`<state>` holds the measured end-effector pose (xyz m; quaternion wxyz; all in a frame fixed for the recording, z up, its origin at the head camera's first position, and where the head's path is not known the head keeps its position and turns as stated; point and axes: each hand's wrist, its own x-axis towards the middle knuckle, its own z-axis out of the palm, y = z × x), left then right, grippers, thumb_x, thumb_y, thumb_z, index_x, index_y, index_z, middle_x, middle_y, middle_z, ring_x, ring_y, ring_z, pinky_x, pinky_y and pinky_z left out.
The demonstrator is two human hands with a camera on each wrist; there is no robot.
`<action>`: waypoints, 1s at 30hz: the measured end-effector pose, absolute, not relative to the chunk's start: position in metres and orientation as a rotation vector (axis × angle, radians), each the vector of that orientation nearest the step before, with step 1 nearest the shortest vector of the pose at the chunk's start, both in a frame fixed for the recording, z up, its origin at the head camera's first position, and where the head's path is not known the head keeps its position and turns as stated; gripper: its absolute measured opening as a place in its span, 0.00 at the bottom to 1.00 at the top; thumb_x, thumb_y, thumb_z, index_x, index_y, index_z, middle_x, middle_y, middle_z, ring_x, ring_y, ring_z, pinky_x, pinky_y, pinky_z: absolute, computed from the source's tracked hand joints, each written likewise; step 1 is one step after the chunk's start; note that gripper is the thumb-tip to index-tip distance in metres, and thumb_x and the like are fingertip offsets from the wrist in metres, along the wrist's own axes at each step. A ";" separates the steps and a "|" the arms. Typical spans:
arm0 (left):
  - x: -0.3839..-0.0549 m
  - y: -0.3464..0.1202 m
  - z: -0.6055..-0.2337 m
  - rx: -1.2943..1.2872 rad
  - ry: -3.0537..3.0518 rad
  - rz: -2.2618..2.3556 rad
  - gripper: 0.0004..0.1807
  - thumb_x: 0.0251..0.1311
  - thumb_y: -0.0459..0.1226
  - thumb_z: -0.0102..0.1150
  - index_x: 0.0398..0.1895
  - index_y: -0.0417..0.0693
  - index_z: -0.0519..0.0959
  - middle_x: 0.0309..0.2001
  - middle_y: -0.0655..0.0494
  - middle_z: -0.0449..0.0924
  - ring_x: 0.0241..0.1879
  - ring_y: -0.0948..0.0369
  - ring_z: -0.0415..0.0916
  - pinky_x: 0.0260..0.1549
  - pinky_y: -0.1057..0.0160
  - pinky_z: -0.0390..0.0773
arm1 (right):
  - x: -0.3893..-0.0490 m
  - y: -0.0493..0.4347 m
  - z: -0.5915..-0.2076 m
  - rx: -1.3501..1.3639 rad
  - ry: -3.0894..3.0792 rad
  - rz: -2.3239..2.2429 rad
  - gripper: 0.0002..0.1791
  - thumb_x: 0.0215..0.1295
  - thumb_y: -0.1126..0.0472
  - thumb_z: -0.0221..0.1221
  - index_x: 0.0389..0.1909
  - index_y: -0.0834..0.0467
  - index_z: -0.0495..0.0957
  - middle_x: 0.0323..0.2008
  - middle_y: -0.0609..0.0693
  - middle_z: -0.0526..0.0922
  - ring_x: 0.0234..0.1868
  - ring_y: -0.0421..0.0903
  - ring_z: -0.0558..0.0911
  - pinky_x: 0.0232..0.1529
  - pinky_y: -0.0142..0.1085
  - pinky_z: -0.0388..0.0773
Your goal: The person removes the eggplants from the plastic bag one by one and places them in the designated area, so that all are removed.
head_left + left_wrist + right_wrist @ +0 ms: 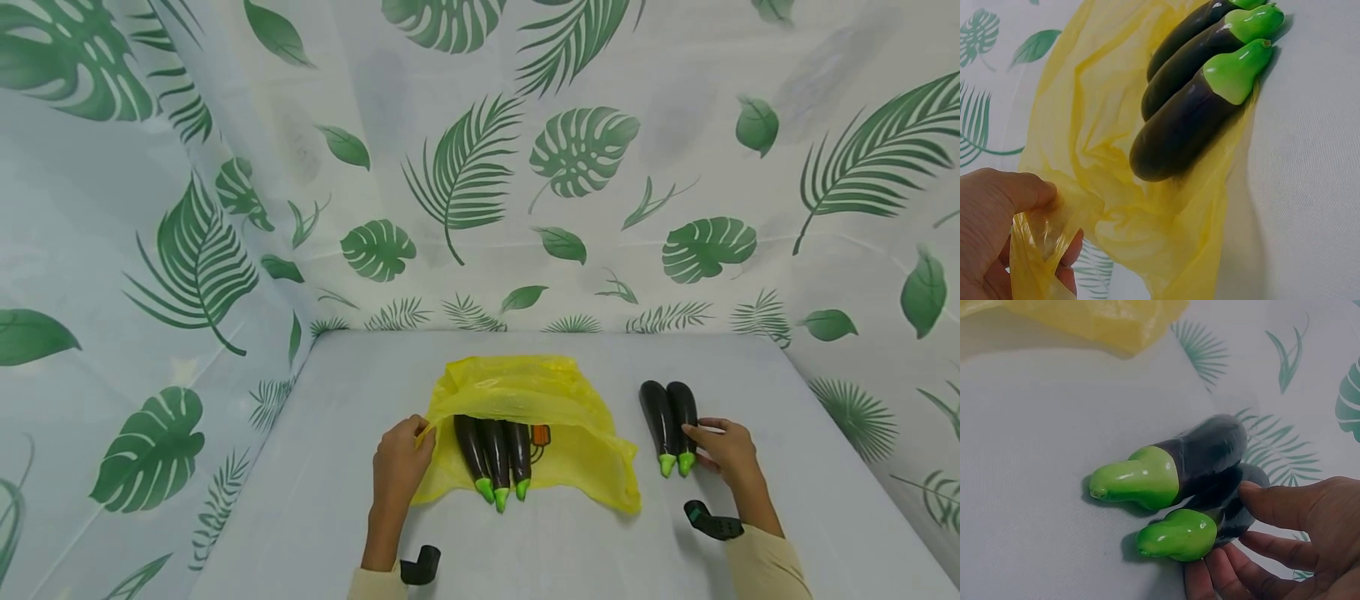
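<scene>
Because the right fingers [1275, 545] grasp a glossy eggplant [1194, 532], it could slip from between them, while the left fingers [1072, 249] pinch the bag [1110, 106].

The left grip [991, 215] pinches a yellow bag [1110, 181], on which three green-capped eggplants [1188, 75] lie side by side.

Bag [517, 402] left; two eggplants [661, 423] right
</scene>
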<state>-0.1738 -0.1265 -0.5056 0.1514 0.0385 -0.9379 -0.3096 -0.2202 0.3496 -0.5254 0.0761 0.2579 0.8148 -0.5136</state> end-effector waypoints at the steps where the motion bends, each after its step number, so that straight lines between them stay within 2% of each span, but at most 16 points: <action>1: -0.174 -0.126 -0.506 0.113 -2.693 -0.887 0.06 0.61 0.41 0.64 0.37 0.49 0.83 0.35 0.56 0.85 0.27 0.63 0.76 0.28 0.61 0.77 | -0.220 0.350 -0.526 0.771 2.445 -1.539 0.41 0.67 0.51 0.59 0.69 0.73 0.55 0.60 0.74 0.65 0.55 0.62 0.74 0.33 0.34 0.83; 12: -0.173 -0.127 -0.503 0.100 -2.679 -0.883 0.05 0.61 0.40 0.64 0.37 0.49 0.84 0.36 0.55 0.86 0.27 0.63 0.76 0.28 0.60 0.78 | -0.218 0.349 -0.524 0.756 2.443 -1.534 0.42 0.66 0.50 0.59 0.69 0.73 0.55 0.61 0.74 0.65 0.55 0.62 0.74 0.35 0.35 0.83; 16: -0.172 -0.127 -0.503 0.094 -2.679 -0.889 0.05 0.61 0.40 0.64 0.36 0.49 0.83 0.34 0.55 0.85 0.24 0.64 0.73 0.26 0.62 0.75 | -0.217 0.350 -0.525 0.751 2.448 -1.532 0.42 0.67 0.50 0.59 0.69 0.74 0.55 0.61 0.75 0.65 0.55 0.61 0.75 0.35 0.36 0.84; 21: -0.172 -0.128 -0.503 0.088 -2.675 -0.881 0.05 0.61 0.40 0.64 0.35 0.49 0.83 0.33 0.56 0.85 0.23 0.65 0.71 0.24 0.63 0.73 | -0.214 0.351 -0.525 0.728 2.438 -1.564 0.42 0.68 0.49 0.57 0.70 0.74 0.53 0.64 0.75 0.63 0.61 0.67 0.70 0.39 0.38 0.84; 23: -0.172 -0.128 -0.503 0.085 -2.670 -0.877 0.05 0.61 0.40 0.64 0.35 0.49 0.83 0.33 0.56 0.85 0.24 0.65 0.72 0.25 0.63 0.74 | -0.216 0.355 -0.529 0.740 2.449 -1.573 0.42 0.68 0.48 0.57 0.70 0.73 0.54 0.65 0.75 0.63 0.63 0.68 0.69 0.36 0.36 0.83; 27: -0.172 -0.127 -0.503 0.082 -2.669 -0.880 0.05 0.61 0.40 0.64 0.35 0.49 0.83 0.33 0.56 0.85 0.24 0.64 0.73 0.26 0.62 0.75 | -0.226 0.373 -0.554 0.787 2.571 -1.486 0.44 0.67 0.39 0.54 0.70 0.69 0.58 0.64 0.73 0.66 0.53 0.62 0.78 0.25 0.28 0.79; 30: -0.172 -0.128 -0.502 0.086 -2.680 -0.878 0.05 0.61 0.41 0.64 0.36 0.49 0.83 0.34 0.56 0.85 0.24 0.65 0.72 0.25 0.63 0.74 | -0.233 0.386 -0.569 0.785 2.673 -1.438 0.47 0.64 0.32 0.52 0.70 0.64 0.61 0.64 0.71 0.68 0.48 0.57 0.81 0.24 0.27 0.78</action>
